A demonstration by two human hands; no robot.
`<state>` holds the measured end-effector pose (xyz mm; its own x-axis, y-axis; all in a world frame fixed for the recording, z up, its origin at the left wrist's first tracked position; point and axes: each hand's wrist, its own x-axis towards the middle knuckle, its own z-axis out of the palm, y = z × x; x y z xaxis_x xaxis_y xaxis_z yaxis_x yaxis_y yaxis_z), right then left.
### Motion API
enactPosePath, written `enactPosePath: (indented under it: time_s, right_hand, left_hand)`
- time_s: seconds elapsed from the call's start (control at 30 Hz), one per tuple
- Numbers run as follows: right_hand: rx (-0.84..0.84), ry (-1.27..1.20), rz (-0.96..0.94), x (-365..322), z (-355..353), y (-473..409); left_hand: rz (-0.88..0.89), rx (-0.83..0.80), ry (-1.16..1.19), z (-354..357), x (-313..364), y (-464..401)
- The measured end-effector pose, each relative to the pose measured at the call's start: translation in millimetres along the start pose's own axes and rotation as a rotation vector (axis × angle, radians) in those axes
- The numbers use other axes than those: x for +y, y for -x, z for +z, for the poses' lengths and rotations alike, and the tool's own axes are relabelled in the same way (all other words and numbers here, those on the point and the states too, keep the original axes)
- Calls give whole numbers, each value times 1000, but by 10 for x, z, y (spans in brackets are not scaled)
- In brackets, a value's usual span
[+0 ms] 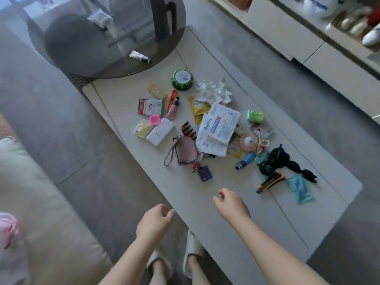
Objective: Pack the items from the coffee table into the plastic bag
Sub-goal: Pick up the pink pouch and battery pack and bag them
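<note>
Many small items lie scattered on the pale coffee table [205, 194]: a crumpled white plastic bag [214, 90], a green watermelon tin [182, 80], a white power bank [160, 131], a pink wristlet pouch [186, 152], a blue-printed white packet [219, 125], a brown hair claw [188, 130], a blue tube [245, 160], black fabric [281, 159] and a teal packet [299, 188]. My left hand [154, 222] hovers at the table's near edge, fingers loosely curled, holding nothing. My right hand [231, 204] hangs above the bare near part of the table, fingers loosely curled, holding nothing.
A round dark glass table [102, 44] overlaps the coffee table's far left end and carries a small tube [140, 56] and a packet [100, 17]. A sofa [41, 212] is at left, a white cabinet [287, 31] at right. My slippered feet [176, 256] stand by the table.
</note>
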<state>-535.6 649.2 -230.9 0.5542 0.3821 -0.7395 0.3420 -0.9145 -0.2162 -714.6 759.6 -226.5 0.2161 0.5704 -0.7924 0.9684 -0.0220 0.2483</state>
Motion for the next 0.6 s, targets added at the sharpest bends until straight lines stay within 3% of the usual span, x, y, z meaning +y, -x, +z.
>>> enactPosePath:
  time_s: [0.27, 0.47, 0.6]
  right_hand:
    - [-5, -75, 57, 265, 45, -622]
    - [-7, 5, 17, 135, 293, -1221]
    - [94, 48, -68, -67, 474, -1547]
  left_hand:
    - [126, -23, 16, 327, 626, -614]
    - [106, -50, 72, 583, 829, -1317]
    - [53, 3, 186, 790, 872, -1732]
